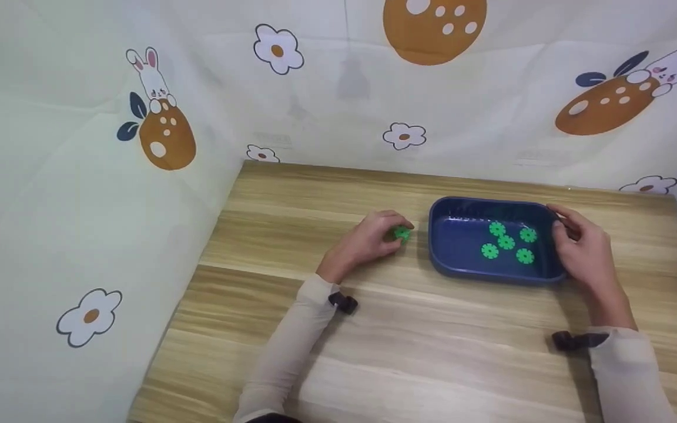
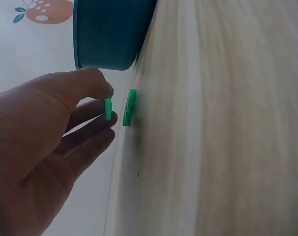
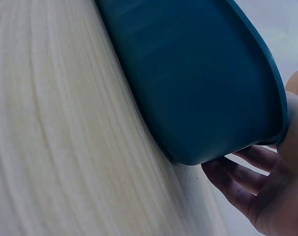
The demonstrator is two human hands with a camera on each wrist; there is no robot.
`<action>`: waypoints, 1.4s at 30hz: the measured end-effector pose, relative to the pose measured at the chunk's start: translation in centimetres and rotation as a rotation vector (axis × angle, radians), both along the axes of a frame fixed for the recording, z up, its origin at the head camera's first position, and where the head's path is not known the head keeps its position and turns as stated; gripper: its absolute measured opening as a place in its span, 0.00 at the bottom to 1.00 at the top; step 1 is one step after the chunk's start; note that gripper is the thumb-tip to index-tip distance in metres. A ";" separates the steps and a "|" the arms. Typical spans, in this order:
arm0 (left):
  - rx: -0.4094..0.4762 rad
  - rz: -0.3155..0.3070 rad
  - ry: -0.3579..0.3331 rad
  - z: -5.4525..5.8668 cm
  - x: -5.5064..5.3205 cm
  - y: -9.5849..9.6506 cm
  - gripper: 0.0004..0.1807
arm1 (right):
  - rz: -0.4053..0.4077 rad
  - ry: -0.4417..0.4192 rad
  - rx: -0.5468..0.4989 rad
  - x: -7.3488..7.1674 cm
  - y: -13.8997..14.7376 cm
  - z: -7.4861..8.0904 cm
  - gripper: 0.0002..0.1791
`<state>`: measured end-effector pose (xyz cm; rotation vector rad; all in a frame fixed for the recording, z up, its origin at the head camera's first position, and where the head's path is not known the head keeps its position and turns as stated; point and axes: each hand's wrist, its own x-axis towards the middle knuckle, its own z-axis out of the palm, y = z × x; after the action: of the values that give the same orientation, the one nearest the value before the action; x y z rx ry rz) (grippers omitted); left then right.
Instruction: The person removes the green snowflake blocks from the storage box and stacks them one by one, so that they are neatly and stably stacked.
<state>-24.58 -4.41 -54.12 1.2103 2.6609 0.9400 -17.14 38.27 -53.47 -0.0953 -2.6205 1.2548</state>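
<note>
L hand [image 1: 376, 235]: thumb + fingertips pinching one green disc [image 2: 108, 109] by its edges; seen edge-on in L wrist cam, disc sits approx. parallel to tabletop, a bit above it. 2nd green disc [image 2: 129, 107] just beside/below the held one, w/ a small gap between; looks flat on the table [image 1: 374, 352], though I can't confirm full contact from my end. On head cam I can't separate the two; only a bit of green shows btwn thumb and fingers.

Key relation: blue tray [image 1: 456, 244] lies to the R of L hand, L short wall just beyond the fingertips, not touching. Tray long axis runs L–R across table, slightly skewed, so L hand faces its near short end; I judge any transfer as a short lift over that rim, then rightward. L hand is the nearer one to both loose discs; R hand well apart from them, at the opp. end of tray.

R hand [image 1: 586, 249]: gripping tray's R end, thumb at rim, fingers round the outside; R wrist cam gives me fingertips against the lower outer wall. Tray seems steadied.

Inside tray: 5 green discs [image 1: 506, 242], mostly in R half, L part bare.

Further out: pale sleeves [image 1: 291, 335], printed curtain [image 1: 338, 106] behind table.
</note>
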 end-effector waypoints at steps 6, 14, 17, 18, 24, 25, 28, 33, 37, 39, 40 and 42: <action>-0.022 -0.004 -0.043 -0.1 -0.2 -0.1 0.19 | -0.004 -0.030 -0.007 -0.1 0.1 0.0 0.23; -0.026 -0.019 -0.059 -0.3 -0.3 -0.2 0.18 | 0.009 0.008 0.007 -0.1 0.1 0.0 0.23; -0.032 -0.017 -0.060 -0.3 -0.3 -0.2 0.18 | 0.008 0.004 0.009 -0.1 0.1 0.1 0.23; -0.034 -0.016 -0.059 -0.3 -0.3 -0.2 0.18 | 0.006 0.001 0.011 -0.1 0.1 0.1 0.23; -0.022 -0.013 -0.056 -0.3 -0.2 -0.3 0.17 | 0.002 0.002 0.004 -0.1 0.1 0.0 0.23; -0.020 -0.011 -0.058 -0.3 -0.2 -0.4 0.17 | 0.002 0.005 0.002 -0.1 0.1 0.0 0.23; -0.019 -0.006 -0.060 -0.3 -0.2 -0.4 0.17 | 0.003 0.008 -0.002 -0.1 0.0 -0.1 0.22; -0.010 -0.004 -0.064 -0.4 -0.2 -0.4 0.17 | 0.004 -0.004 0.000 0.0 0.1 0.0 0.23; -0.002 -0.007 -0.065 -0.5 -0.2 -0.4 0.17 | 0.004 -0.010 0.002 0.0 0.1 0.0 0.23; 0.003 -0.014 -0.065 -0.5 -0.2 -0.4 0.17 | 0.004 -0.004 0.005 0.0 0.1 0.0 0.23; 0.005 -0.016 -0.065 -0.5 -0.2 -0.4 0.17 | 0.004 -0.002 0.006 0.0 0.1 0.0 0.23; 0.008 -0.019 -0.067 -0.5 -0.2 -0.3 0.17 | 0.003 0.005 0.009 0.0 0.0 0.0 0.23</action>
<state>-24.78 -4.73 -54.57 1.1823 2.5921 0.9712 -17.10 38.32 -53.48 -0.0872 -2.6225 1.2431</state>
